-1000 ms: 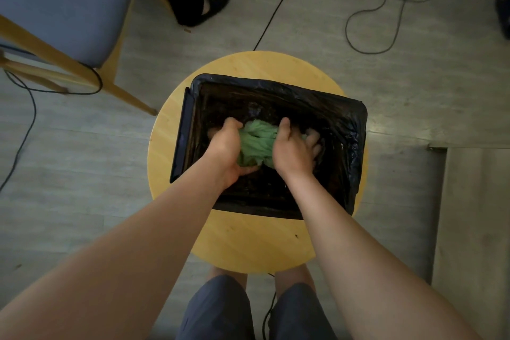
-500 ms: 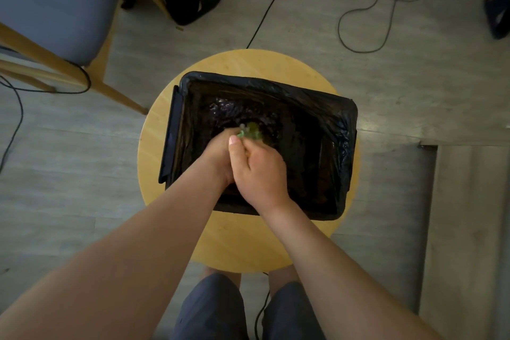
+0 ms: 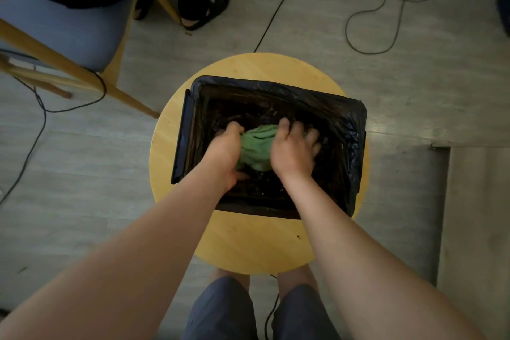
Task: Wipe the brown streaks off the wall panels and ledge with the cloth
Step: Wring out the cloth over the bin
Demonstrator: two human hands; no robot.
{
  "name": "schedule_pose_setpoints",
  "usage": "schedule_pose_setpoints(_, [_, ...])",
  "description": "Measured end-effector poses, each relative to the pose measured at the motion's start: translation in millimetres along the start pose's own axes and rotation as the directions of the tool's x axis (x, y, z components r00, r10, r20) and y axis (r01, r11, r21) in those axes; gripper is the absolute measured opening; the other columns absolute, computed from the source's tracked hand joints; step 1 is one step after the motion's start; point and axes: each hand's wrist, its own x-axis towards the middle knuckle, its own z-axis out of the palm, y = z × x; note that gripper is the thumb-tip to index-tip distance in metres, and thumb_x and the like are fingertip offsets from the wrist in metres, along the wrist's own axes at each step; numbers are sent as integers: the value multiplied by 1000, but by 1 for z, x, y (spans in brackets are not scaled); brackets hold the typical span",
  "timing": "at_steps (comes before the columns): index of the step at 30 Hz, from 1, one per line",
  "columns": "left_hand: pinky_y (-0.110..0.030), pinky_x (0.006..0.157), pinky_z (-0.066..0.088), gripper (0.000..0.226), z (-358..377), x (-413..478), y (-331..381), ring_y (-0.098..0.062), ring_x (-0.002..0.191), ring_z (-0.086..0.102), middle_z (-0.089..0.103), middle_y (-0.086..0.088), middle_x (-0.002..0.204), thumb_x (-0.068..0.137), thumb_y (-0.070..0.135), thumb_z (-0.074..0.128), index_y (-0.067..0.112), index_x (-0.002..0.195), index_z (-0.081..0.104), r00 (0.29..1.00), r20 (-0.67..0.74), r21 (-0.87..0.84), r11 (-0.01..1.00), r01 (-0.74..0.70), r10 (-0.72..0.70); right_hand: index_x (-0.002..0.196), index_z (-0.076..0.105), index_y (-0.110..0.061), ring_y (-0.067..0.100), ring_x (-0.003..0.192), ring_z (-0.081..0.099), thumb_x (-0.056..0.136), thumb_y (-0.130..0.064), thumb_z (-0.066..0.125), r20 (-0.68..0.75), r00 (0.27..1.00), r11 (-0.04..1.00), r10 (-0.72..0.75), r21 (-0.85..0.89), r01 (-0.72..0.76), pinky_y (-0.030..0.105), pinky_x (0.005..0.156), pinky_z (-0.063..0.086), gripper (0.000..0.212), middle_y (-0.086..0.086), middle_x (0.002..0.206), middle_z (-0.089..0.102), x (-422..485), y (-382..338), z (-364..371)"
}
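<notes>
A green cloth [image 3: 256,146] lies bunched inside a black basin [image 3: 356,129] lined with a black plastic bag. My left hand [image 3: 225,153] grips the cloth's left side and my right hand [image 3: 292,150] grips its right side, fingers curled over it. The basin sits on a round wooden stool [image 3: 248,245] in front of my knees. No wall panel or ledge with streaks shows clearly in this view.
A wooden chair with a blue seat [image 3: 69,33] stands at the upper left, with another person's leg and black slipper [image 3: 209,5] beside it. Cables [image 3: 372,8] trail over the grey floor. A pale raised step [image 3: 474,229] runs along the right.
Half a second ago my hands were pressed together over the cloth, hiding most of it. They have moved apart and the cloth shows between them again.
</notes>
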Motion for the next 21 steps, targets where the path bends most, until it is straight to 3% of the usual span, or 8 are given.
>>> schedule_pose_setpoints(2, [-61,81,59,32,1,5,-2,-36,108,65,66,-9,119,102,39,49,33,133,53,1000,23,30,999,-13,12,150,38,-20,44,140,34,110,-48,19,104,994,998,20,51,-26,51,112,32,52,21,157,31,-7,-3,2])
schedule_pose_setpoints(5, [-57,87,59,37,4,12,-10,-33,112,67,72,-8,122,101,43,55,32,136,59,995,91,-32,998,49,-46,134,48,-16,39,112,64,110,-47,31,194,974,978,-118,194,80,48,93,54,43,15,127,62,-27,-10,5])
schedule_pose_setpoints(9, [-30,64,56,32,3,8,-4,-22,79,75,78,-7,81,104,40,55,12,104,72,990,122,-87,992,88,-77,104,63,-17,19,81,67,110,-45,35,46,896,886,-441,181,427,39,69,55,40,1,89,70,-49,-18,-3])
schedule_pose_setpoints(11, [-20,49,51,36,-1,10,0,-21,59,64,65,-2,57,109,29,47,11,82,62,986,158,-30,998,50,-45,89,62,-18,16,71,64,109,-45,38,-32,827,808,-561,196,555,34,59,49,41,-3,76,66,-60,-23,-8])
schedule_pose_setpoints(13, [-16,41,45,38,0,9,1,-17,58,53,56,6,46,112,20,37,15,77,51,987,161,-24,1000,2,1,76,56,-18,15,57,57,108,-45,38,-87,752,743,-653,118,659,34,49,44,45,-5,64,57,-64,-24,-9])
schedule_pose_setpoints(16, [-24,59,53,37,1,1,3,-12,65,61,65,3,60,113,23,32,16,85,56,989,150,-29,1000,-7,11,80,61,-17,18,56,58,107,-45,34,-115,726,732,-679,-26,681,33,47,44,47,-4,65,60,-53,-19,-4])
schedule_pose_setpoints(18, [-33,73,57,32,4,1,3,-23,80,70,75,-10,79,110,19,41,6,98,68,992,123,-67,998,5,4,83,64,-18,20,56,61,108,-44,32,-121,726,735,-676,-167,657,31,45,41,48,-1,68,64,-38,-14,0])
schedule_pose_setpoints(21, [-40,78,61,31,9,4,0,-29,97,73,76,-16,105,109,22,45,5,116,70,996,84,-58,998,2,3,86,63,-18,24,60,64,109,-47,29,-116,752,739,-649,-335,585,34,44,45,50,1,72,66,-17,-9,0])
